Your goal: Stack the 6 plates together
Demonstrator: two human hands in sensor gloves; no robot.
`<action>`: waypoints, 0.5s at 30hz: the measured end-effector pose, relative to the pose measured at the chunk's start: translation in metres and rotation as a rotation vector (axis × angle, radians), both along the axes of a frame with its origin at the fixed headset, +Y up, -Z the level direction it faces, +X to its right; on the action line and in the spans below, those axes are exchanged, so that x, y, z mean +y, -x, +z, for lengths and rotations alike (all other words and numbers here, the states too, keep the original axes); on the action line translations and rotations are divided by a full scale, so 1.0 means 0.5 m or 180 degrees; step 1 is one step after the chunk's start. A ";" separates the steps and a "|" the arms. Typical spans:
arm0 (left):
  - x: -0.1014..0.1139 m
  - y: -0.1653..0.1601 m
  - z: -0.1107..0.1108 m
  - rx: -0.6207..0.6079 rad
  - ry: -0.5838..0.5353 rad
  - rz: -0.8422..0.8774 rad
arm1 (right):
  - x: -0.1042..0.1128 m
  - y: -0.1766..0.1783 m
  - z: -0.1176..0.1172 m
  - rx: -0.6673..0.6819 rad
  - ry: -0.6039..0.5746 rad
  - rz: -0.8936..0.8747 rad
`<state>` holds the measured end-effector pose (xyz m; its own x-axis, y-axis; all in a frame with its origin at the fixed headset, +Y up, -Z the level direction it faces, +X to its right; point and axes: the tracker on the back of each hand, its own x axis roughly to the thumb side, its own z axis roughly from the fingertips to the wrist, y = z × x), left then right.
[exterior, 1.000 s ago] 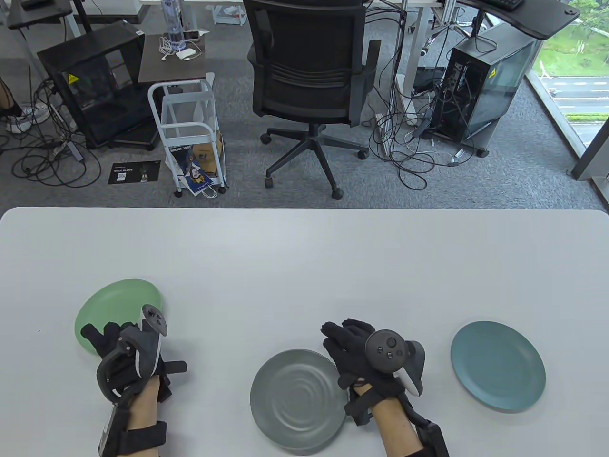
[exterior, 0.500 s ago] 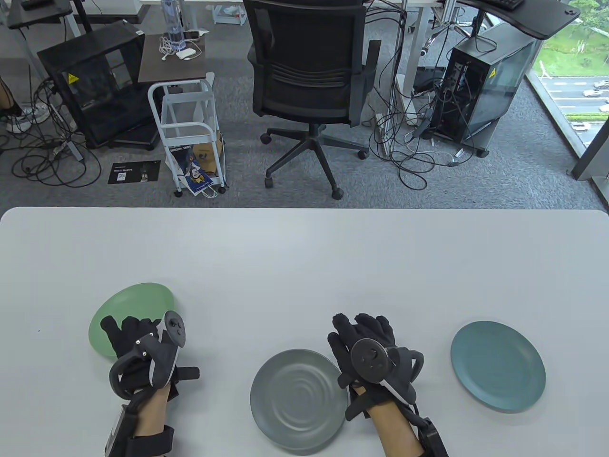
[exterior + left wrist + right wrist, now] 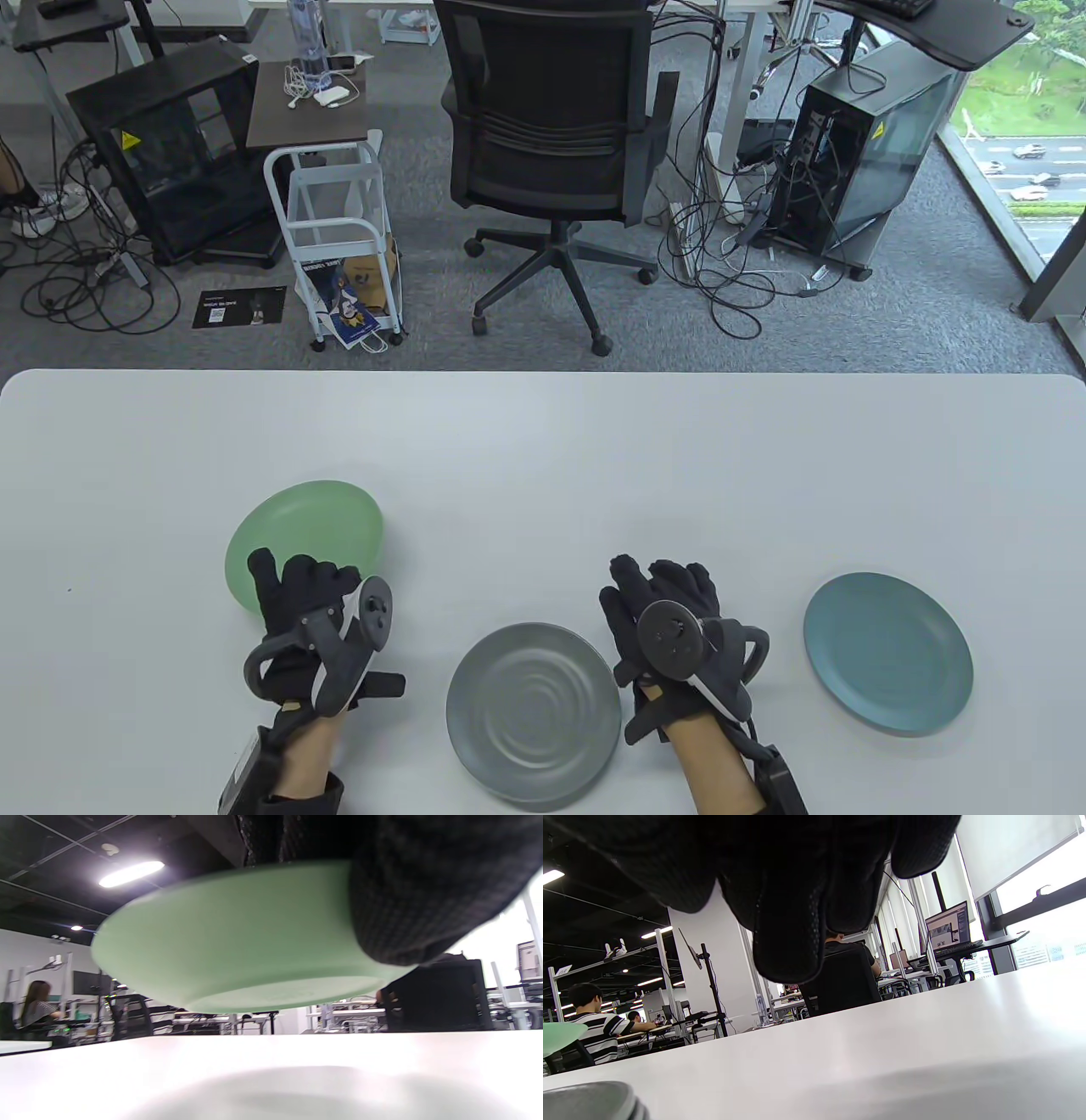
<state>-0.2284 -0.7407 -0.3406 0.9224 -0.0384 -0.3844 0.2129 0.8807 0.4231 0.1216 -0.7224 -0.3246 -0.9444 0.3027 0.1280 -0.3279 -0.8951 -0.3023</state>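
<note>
My left hand point(image 3: 293, 590) grips the near rim of a light green plate point(image 3: 310, 526) and holds it tilted above the white table point(image 3: 543, 458). In the left wrist view the green plate point(image 3: 237, 942) hangs over its own shadow, with my gloved fingers point(image 3: 424, 891) on its rim. A grey plate point(image 3: 533, 711) lies flat near the front edge, between my hands. My right hand point(image 3: 666, 594) hovers just right of it, fingers stretched out and holding nothing. A teal plate point(image 3: 887, 652) lies flat at the right. The right wrist view shows the grey plate's rim point(image 3: 589, 1099) at bottom left.
The table's far edge point(image 3: 543, 373) runs across the middle of the view. Beyond it stand a black office chair point(image 3: 551, 136), a white trolley point(image 3: 335, 229) and computer cases on the floor. No other plates are in view.
My left hand has carried the green plate to the right, toward the grey plate, and lifted it. My right hand has slid a little right, off the grey plate's rim.
</note>
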 end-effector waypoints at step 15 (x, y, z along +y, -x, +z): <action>0.002 -0.089 0.019 -0.0519 0.0029 -0.0134 | -0.007 0.005 -0.003 0.0031 0.0119 -0.0082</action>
<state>-0.1837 -0.7396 -0.3312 0.9700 -0.0811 -0.2292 0.1790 0.8765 0.4470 0.1189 -0.7259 -0.3263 -0.9350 0.3317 0.1254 -0.3538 -0.8969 -0.2653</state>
